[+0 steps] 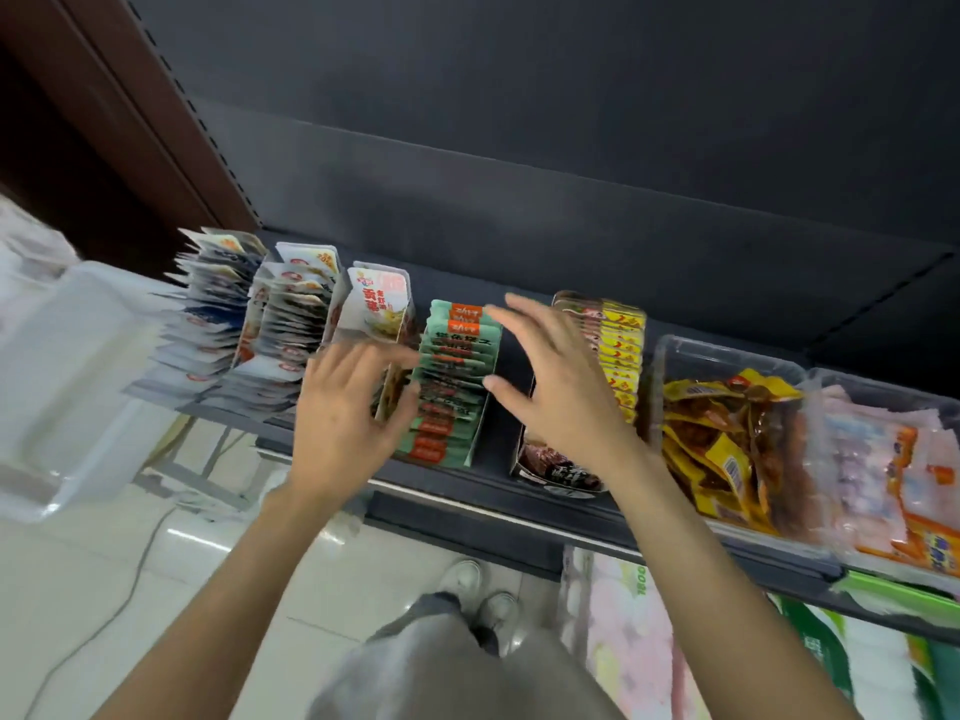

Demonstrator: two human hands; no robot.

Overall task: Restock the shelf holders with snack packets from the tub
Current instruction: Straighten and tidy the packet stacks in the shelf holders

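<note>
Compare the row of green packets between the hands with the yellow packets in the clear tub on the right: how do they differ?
The green packets stand upright in a tidy front-to-back row inside a holder; the yellow packets lie loose and jumbled in the clear tub. The green packets are green with orange labels; the yellow ones show brown contents. The left hand is at the green row's side, while no hand touches the yellow packets. Both sit on the same dark shelf.

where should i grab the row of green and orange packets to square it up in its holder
Take the green and orange packets by their two long sides, palms facing in, coming from the aisle and above. They stand on edge in a front-to-back file, so side pressure should align them. The left hand and right hand already flank the row.
</note>
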